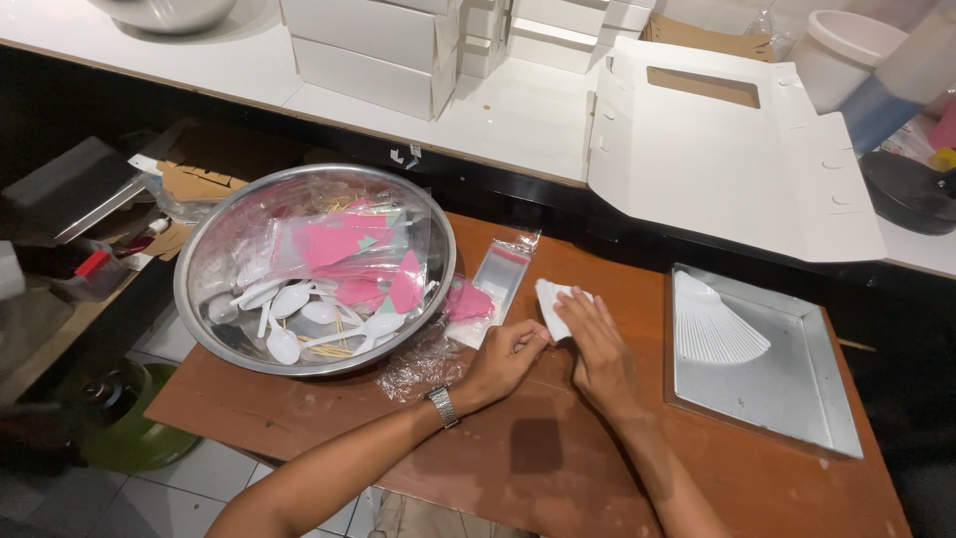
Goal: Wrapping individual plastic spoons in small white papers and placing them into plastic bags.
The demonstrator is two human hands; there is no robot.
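Near the middle of the brown surface, toward its far edge, both hands work a small folded white napkin (554, 304): right hand (600, 349) lies flat and open, pressing on it, left hand (506, 361) loosely curled, fingertips pinching its near edge. Napkin looks light, thin, soft, easy to crease or tear, best taken by an edge or corner. Just left lie a clear plastic sleeve (498, 279), pink packet (466, 301) and steel bowl (199, 259) of white spoons (289, 319); at the right edge, a metal tray (797, 389) with fanned white napkins (712, 324).

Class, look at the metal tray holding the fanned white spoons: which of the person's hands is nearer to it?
Right. The right hand rests on the folded white napkin, just left of the tray; the left hand lies farther left.
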